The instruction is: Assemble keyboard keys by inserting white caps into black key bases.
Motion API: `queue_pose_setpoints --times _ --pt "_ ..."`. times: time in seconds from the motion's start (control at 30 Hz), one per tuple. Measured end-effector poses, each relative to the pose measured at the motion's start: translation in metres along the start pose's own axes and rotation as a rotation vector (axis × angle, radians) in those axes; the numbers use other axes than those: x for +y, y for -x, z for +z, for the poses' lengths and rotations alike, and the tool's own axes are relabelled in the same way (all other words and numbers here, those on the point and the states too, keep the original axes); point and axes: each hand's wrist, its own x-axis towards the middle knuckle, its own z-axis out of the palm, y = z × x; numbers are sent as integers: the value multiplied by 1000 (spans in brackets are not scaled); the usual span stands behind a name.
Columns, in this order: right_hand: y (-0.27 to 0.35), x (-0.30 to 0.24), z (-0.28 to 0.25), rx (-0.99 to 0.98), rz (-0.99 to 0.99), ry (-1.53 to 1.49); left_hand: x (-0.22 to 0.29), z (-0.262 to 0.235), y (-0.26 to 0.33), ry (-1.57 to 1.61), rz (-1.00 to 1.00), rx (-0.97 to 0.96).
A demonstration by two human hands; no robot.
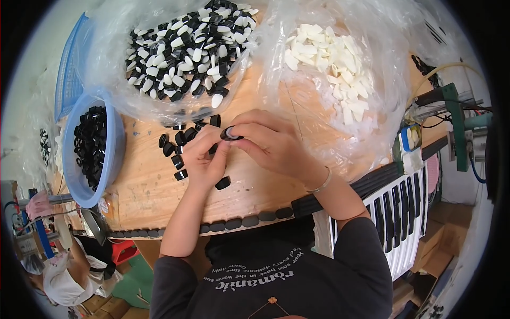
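A small black cap-like piece (227,135), oval with a hollow, is pinched between the fingertips of my right hand (272,142). My left hand (203,158) is closed right beside it, its thumb and fingers meeting at the piece. What else the left palm may hold is hidden. Several loose black pieces (180,139) lie on the wooden table (143,186) just beyond and left of my left hand. Another black piece (222,183) rests nearer to me, below my hands.
Beyond my hands lie a clear plastic bag of mixed black and white pieces (183,58) and another of cream oval flakes (340,58). At left stand a blue tub (120,133) and a blue basket (69,64). Dark ovals (234,224) line the near edge. A green machine (458,127) stands right.
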Motion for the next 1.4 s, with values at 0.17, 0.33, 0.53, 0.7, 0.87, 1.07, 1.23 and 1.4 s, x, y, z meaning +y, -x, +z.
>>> queue_pose_setpoints --times 0.17,0.33,0.53,0.7,0.87,1.07,1.23,1.4 --pt "1 -1 5 94 43 -89 2 6 5 56 -80 108" --pt "8 1 9 76 44 34 10 10 -3 -357 198 130" --pt "-1 1 -4 93 55 -22 11 0 -8 -546 324 133" --pt "2 52 -101 -35 680 556 4 -7 -12 -388 217 211" --pt "17 83 -116 -357 982 892 6 -11 -10 -336 129 186" --pt "26 90 -101 -192 848 1038 3 -7 -11 -263 140 174" --pt "19 91 -114 -314 942 860 2 -8 -11 -260 158 168" --pt "2 69 -107 1 785 474 6 -10 -12 -335 195 125"
